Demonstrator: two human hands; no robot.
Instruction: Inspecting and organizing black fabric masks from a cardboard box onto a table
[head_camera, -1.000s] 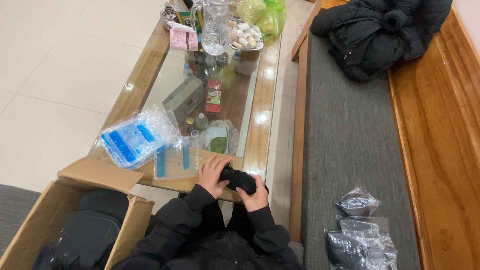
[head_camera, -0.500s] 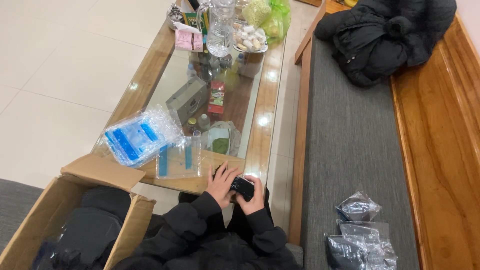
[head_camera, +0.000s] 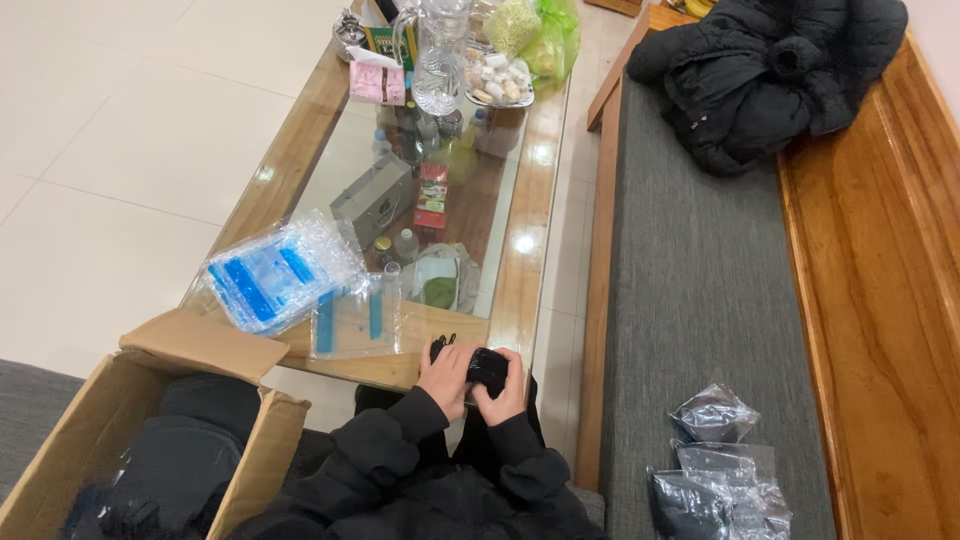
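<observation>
Head view, left to right: an open cardboard box (head_camera: 120, 430) of dark goods, a stack of clear zip bags (head_camera: 270, 275) on the glass table (head_camera: 530, 270), then the left hand (head_camera: 445, 375) and right hand (head_camera: 508, 392) both closed around a small black bundle (head_camera: 486, 367) at the table's near edge; filled bags (head_camera: 715, 470) lie on the bench.

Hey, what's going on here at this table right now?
A person in black sleeves holds a small black bundle with both hands, left hand and right hand, at the near edge of a glass-topped table. Clear zip bags lie beside it, an open cardboard box stands at the left, and filled bags rest on the bench.
</observation>
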